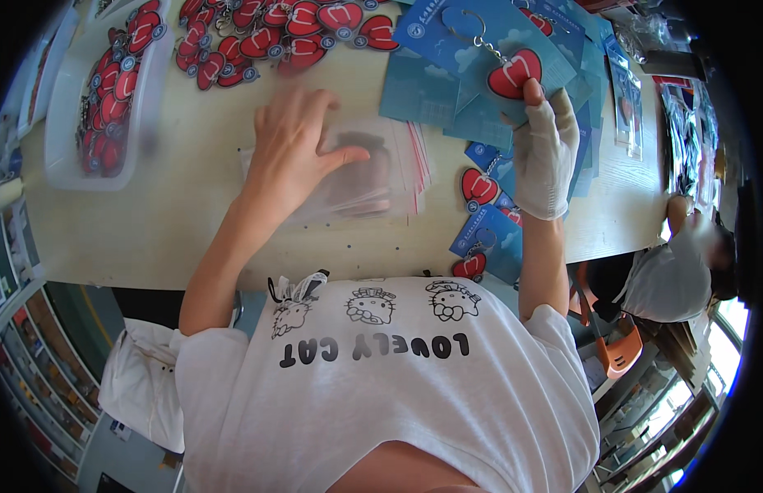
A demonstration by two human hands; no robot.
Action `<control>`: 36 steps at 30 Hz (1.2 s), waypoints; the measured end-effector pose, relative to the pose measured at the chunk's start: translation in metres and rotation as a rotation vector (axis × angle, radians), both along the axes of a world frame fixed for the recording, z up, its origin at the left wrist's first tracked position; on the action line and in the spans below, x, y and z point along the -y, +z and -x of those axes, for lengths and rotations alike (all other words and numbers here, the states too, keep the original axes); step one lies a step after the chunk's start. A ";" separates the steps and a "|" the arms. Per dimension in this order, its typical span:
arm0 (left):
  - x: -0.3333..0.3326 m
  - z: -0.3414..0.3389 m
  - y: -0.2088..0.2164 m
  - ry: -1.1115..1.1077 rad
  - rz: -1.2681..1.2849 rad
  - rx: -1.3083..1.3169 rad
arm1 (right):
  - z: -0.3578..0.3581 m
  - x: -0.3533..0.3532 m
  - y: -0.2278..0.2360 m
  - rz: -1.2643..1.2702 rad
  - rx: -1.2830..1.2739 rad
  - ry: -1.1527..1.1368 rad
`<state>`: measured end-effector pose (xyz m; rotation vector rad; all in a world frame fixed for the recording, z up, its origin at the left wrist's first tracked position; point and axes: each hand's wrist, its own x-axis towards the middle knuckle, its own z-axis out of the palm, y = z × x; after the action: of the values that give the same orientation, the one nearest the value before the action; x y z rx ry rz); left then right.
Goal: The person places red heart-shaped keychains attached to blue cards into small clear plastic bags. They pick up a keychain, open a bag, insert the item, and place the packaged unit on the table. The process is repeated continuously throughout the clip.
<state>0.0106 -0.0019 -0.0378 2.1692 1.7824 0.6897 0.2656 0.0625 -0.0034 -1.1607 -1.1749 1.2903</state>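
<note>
Pressing left hand (295, 152) fingers spread on clear bags (373, 168); right hand (544, 156) fingers clamped on heart keychain (513, 76)

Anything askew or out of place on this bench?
One oddity: a red heart keychain and its blue card hang over the table's near edge by the gloved right hand. The left hand rests on the clear bags, which are fanned unevenly.

Red heart keychain (514, 76) on blue card (488, 37), clear bags (373, 168) stacked

Bare left hand (295, 148) lies flat, fingers spread; gloved right hand (544, 160) is raised, grip pinched.
</note>
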 end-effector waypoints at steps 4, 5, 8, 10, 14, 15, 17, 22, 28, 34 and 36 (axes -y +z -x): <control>0.003 0.004 0.001 -0.032 0.223 0.196 | -0.001 0.003 -0.006 -0.011 0.042 0.031; 0.001 0.005 0.002 -0.016 0.286 0.267 | -0.001 0.005 -0.006 -0.005 0.067 0.034; -0.002 0.014 0.000 -0.080 0.119 0.264 | 0.000 0.008 -0.005 -0.007 0.137 0.008; 0.000 0.019 0.002 -0.080 0.135 0.313 | -0.001 0.010 -0.007 0.003 0.166 -0.005; 0.006 0.023 0.018 0.052 0.349 0.488 | -0.006 0.014 -0.014 0.023 0.171 -0.023; 0.005 0.028 0.020 0.029 0.331 0.482 | -0.006 0.015 -0.013 0.024 0.170 -0.037; 0.005 0.039 0.021 -0.018 0.296 0.472 | -0.011 0.015 -0.011 0.048 0.222 -0.012; 0.000 0.045 0.023 0.032 0.562 0.807 | -0.014 0.006 -0.007 0.068 0.253 0.044; -0.008 0.041 0.018 0.019 0.650 0.999 | -0.015 -0.002 0.006 0.031 0.185 0.178; -0.014 0.036 0.024 -0.005 0.704 1.028 | -0.030 -0.013 0.013 0.046 0.225 0.346; -0.016 0.035 0.025 -0.019 0.716 1.032 | -0.039 -0.019 0.013 0.040 0.235 0.394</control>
<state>-0.0240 0.0137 -0.0124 1.0271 1.1536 0.7837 0.3043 0.0816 0.0094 -1.1703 -1.6174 1.5018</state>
